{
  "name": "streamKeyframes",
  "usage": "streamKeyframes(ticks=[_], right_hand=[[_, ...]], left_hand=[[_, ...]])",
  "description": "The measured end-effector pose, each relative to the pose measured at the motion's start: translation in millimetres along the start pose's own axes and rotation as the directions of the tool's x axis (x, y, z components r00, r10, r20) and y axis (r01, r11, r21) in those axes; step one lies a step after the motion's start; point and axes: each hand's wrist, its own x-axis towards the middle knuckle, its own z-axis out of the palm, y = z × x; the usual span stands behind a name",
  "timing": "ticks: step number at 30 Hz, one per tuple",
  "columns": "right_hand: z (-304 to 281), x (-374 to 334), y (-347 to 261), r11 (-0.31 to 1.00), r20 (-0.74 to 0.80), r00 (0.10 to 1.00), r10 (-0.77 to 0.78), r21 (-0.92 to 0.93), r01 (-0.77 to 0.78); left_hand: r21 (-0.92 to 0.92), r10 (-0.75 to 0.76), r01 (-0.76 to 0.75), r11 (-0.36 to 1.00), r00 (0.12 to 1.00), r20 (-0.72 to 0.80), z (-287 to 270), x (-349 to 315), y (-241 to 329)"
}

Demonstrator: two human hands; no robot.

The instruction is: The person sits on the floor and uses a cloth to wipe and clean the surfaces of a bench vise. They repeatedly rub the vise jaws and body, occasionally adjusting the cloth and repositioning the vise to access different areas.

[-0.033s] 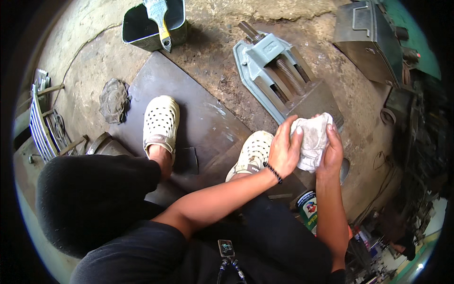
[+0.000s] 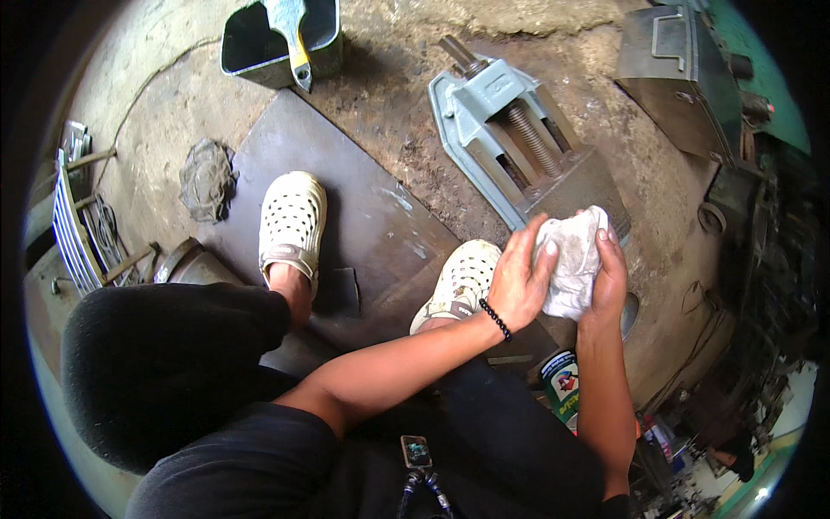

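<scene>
A crumpled white rag (image 2: 568, 268) with grey smudges is held between my two hands. My left hand (image 2: 521, 278), a black bead bracelet at its wrist, is pressed to the rag's left side. Around the right side curl the fingers of my right hand (image 2: 609, 281). Just beyond the rag, a pale blue-grey machine vise (image 2: 493, 102) with a threaded screw lies on the floor. The hands partly hide the vise's near dark metal end.
A metal plate (image 2: 367, 173) lies under my clogs. Beyond it stands a dark bin (image 2: 278, 76) with a paintbrush (image 2: 290, 30) across its rim. A dirty cloth (image 2: 207, 182) lies at left, a metal box (image 2: 657, 86) far right. A green can (image 2: 562, 381) stands by my right forearm.
</scene>
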Motion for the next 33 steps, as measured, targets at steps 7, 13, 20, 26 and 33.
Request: streamKeyframes(ticks=[7,13,20,26,33], right_hand=[[11.9,31.1,12.0,0.731,0.286,0.956,-0.070,-0.637,0.244],[29.5,70.4,2.0,0.534,0.402,0.915,0.028,-0.780,0.326],[55.5,82.3,-7.5,-0.099,0.696,0.691,0.193,-0.687,0.720],[79.4,98.8,-12.9,-0.641,0.664,0.637,0.391,-0.299,0.706],[95.8,115.1,-0.4,-0.749,0.570,0.632,0.524,-0.044,0.661]], left_hand=[[-0.142,-0.166,0.205,0.968,0.955,0.245,8.0,4.3,-17.1],[0.070,-0.145,0.128,0.989,0.883,0.447,-18.9,42.7,-21.0],[0.343,-0.092,-0.146,0.928,0.803,0.589,-75.4,60.4,-23.3],[0.427,0.013,-0.209,0.880,0.909,0.416,-124.5,43.1,-43.4],[0.420,-0.019,-0.208,0.883,0.879,0.476,-140.6,27.6,-57.3]])
